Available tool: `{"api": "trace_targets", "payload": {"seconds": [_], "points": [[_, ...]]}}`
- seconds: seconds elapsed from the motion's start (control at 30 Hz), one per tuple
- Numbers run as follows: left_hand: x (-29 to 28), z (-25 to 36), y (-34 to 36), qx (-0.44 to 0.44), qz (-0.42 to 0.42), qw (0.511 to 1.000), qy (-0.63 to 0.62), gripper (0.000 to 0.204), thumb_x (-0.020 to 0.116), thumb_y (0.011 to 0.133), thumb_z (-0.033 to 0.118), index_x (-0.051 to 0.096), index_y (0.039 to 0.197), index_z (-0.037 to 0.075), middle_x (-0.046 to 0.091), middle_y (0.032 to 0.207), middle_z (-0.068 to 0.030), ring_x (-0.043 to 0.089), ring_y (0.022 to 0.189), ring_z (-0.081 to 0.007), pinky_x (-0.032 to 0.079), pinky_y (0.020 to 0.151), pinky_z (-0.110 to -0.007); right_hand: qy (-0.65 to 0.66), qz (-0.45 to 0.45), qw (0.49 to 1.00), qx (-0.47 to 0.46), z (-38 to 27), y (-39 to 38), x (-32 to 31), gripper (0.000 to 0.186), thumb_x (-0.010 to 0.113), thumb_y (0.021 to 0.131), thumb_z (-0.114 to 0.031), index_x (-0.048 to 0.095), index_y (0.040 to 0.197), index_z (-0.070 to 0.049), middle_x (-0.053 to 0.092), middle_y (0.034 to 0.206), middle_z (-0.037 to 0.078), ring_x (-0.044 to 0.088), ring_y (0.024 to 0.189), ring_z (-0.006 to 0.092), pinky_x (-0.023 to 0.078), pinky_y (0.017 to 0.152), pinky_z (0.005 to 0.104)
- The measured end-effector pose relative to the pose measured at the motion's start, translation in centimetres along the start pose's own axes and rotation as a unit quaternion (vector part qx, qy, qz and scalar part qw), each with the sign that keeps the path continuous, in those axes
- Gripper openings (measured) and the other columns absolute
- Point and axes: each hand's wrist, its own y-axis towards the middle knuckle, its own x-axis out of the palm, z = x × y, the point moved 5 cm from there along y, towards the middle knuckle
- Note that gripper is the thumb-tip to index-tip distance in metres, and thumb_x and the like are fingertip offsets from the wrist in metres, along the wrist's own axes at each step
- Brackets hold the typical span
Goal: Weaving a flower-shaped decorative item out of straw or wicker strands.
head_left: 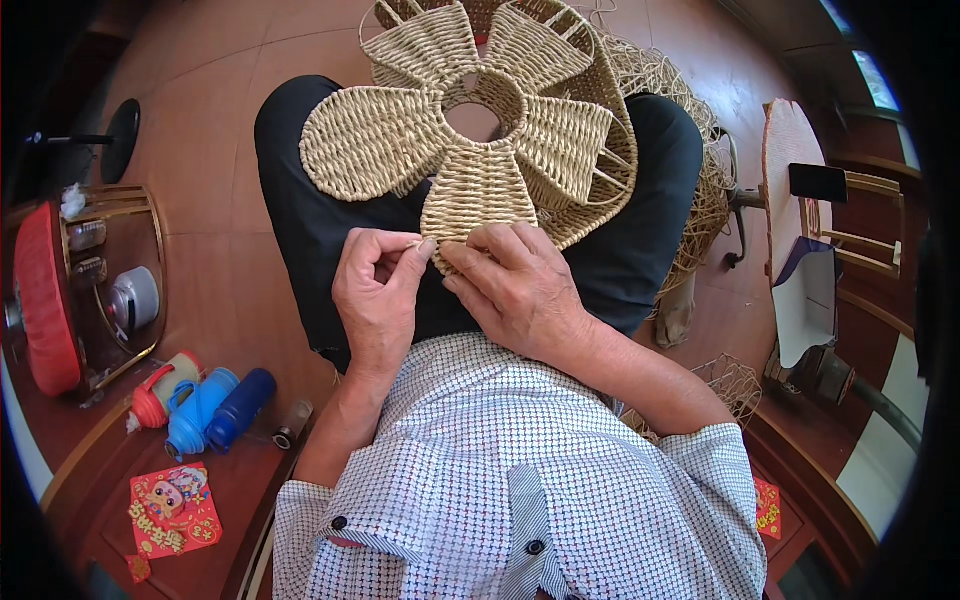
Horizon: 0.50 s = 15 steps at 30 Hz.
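Observation:
A flower-shaped piece woven from pale straw cord rests across my lap, with broad petals around a round central hole. Several petals are filled with tight weave, and bare frame rods show at the right and upper edges. My left hand pinches a thin straw strand between thumb and forefinger, beside the left edge of the lowest petal. The fingers of my right hand are closed over that petal's lower edge, hiding its tip.
Loose straw cord lies heaped on the floor right of my knees. Several bottles, including a blue one, lie at the lower left near a red stool. At the right stands a round-topped table with a phone on it.

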Motion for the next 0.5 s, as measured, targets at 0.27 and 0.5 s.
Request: {"api": "trace_targets", "payload": {"seconds": [0.27, 0.5], "points": [[0.2, -1.0, 0.2, -0.145, -0.118, 0.969, -0.159, 0.058, 0.061, 0.109, 0.004, 0.045, 0.164, -0.003, 0.073, 0.134, -0.0158, 0.068, 0.092, -0.0107, 0.058, 0.078, -0.025, -0.027, -0.037, 0.999, 0.025, 0.1, 0.2, 0.5, 0.034, 0.082, 0.091, -0.027, 0.072, 0.117, -0.008, 0.059, 0.111, 0.009, 0.061, 0.104, 0.0274, 0.051, 0.093, 0.0430], [1.0, -1.4, 1.0, -0.177, -0.187, 0.934, -0.246, 0.062, 0.063, 0.107, 0.001, 0.042, 0.166, -0.003, 0.075, 0.131, -0.0149, 0.070, 0.102, -0.0112, 0.058, 0.085, -0.026, -0.045, -0.052, 0.997, 0.029, 0.0, 0.5, 0.2, 0.028, 0.078, 0.095, -0.031, 0.072, 0.112, -0.009, 0.058, 0.111, 0.008, 0.061, 0.104, 0.0270, 0.051, 0.093, 0.0435]]}}
